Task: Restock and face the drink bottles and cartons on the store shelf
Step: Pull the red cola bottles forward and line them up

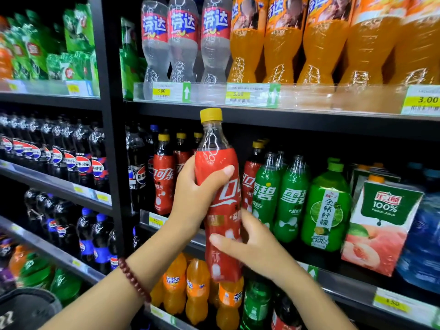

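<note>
A red-labelled cola bottle point(220, 186) with a yellow cap is held upright in front of the middle shelf point(345, 279). My left hand point(197, 189) grips its upper body, thumb across the label. My right hand point(252, 246) holds its lower part from the right, fingers curled behind it. Behind it stand more yellow-capped cola bottles point(164, 177), with a gap in their row where the held bottle hangs. To the right are green lemon-lime bottles point(289, 198), a green kumquat-lemon bottle point(326, 208) and a peach juice carton point(378, 225).
The upper shelf carries clear soda bottles point(183, 41) and orange soda bottles point(319, 44). Dark cola bottles point(71, 153) fill the left bay. Small orange soda bottles point(197, 289) stand on the lower shelf under my hands. A large blue water jug point(423, 241) is at far right.
</note>
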Available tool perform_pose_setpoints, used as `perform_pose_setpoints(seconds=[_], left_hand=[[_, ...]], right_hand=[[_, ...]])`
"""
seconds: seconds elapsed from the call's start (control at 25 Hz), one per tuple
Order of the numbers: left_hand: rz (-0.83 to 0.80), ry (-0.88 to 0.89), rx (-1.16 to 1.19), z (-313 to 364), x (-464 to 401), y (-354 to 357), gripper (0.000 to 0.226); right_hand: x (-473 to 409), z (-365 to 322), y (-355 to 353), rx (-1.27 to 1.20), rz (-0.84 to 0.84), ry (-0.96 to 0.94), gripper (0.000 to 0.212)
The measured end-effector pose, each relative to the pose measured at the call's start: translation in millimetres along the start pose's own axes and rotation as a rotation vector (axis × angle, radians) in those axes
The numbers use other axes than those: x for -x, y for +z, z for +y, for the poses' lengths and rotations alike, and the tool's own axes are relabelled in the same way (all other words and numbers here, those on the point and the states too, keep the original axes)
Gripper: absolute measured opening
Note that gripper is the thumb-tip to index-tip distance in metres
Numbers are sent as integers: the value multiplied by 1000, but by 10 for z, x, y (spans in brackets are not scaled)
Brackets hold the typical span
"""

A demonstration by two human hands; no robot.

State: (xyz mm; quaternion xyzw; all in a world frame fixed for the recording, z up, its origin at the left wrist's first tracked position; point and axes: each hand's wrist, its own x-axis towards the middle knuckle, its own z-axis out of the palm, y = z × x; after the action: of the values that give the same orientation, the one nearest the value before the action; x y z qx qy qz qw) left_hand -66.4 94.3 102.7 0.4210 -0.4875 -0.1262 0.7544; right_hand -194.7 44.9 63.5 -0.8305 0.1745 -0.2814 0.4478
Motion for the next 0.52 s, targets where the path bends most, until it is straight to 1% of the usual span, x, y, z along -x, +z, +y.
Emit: perform_pose_setpoints(seconds=[0.04, 0.08, 0.12, 0.16, 0.24, 0.32, 0.36, 0.4, 0.44, 0.48, 0.52], left_hand=[[-44, -36, 90, -12, 0, -19, 55], [-87, -63, 158, -17, 2, -36, 57], [-122, -63, 160, -8, 16, -43, 57], [-140, -41, 91, -5, 29, -43, 56], [-134, 23, -135, 24, 67, -17, 50], [-73, 47, -342, 32, 106, -11, 53], [-53, 67, -413, 33, 119, -25, 53], [-55, 95, -460, 32, 121, -46, 52], [-74, 121, -481, 39, 114, -69, 50], [-102, 145, -470, 42, 102, -89, 47], [-128, 160, -431, 44, 85, -97, 43]], right_hand=[[17, -14, -40, -204, -140, 30, 45], [27, -16, -61, -328, -202, 38, 47], [29, 0, -47, -349, -191, 16, 50], [22, 1, -6, -312, -115, -18, 53], [-15, 20, 96, -149, 184, -85, 56], [-62, 38, 171, 152, 479, -137, 58], [-83, 53, 187, 300, 562, -161, 58], [-101, 77, 190, 392, 595, -179, 59], [-112, 102, 177, 434, 575, -175, 59], [-119, 118, 147, 403, 503, -168, 59], [-121, 115, 103, 287, 390, -142, 56]])
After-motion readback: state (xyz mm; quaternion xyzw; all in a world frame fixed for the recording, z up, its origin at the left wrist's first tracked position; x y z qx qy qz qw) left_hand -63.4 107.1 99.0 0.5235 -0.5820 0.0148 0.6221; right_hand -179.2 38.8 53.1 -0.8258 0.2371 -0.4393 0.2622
